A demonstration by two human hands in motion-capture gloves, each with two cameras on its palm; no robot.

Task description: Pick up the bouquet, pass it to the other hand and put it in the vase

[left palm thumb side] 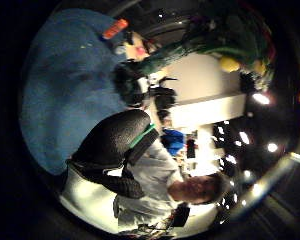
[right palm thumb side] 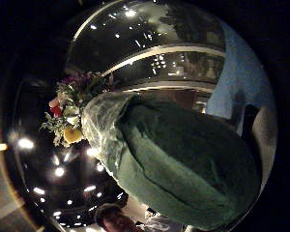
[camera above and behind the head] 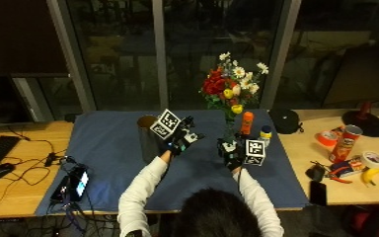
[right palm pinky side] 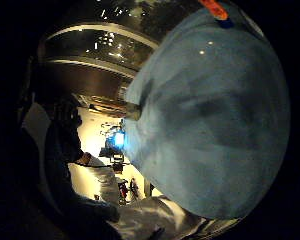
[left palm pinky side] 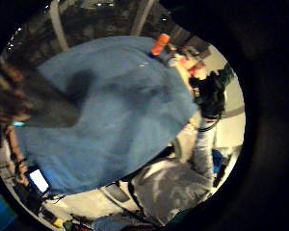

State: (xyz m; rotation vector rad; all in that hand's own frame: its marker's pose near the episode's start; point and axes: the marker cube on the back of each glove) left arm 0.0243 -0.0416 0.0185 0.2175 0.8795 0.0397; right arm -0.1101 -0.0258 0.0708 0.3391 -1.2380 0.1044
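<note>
The bouquet [camera above and behind the head: 232,89] stands upright in my right hand [camera above and behind the head: 231,152], which grips its green wrap [right palm thumb side: 183,169] low down; red, white and yellow blooms spread above, over the blue cloth [camera above and behind the head: 110,143]. My left hand [camera above and behind the head: 181,137] hangs beside the dark vase [camera above and behind the head: 147,136], fingers seemingly relaxed, holding nothing. I cannot see inside the vase.

orange bottle [camera above and behind the head: 246,123], crisp can [camera above and behind the head: 348,140], banana [camera above and behind the head: 371,175]
</note>
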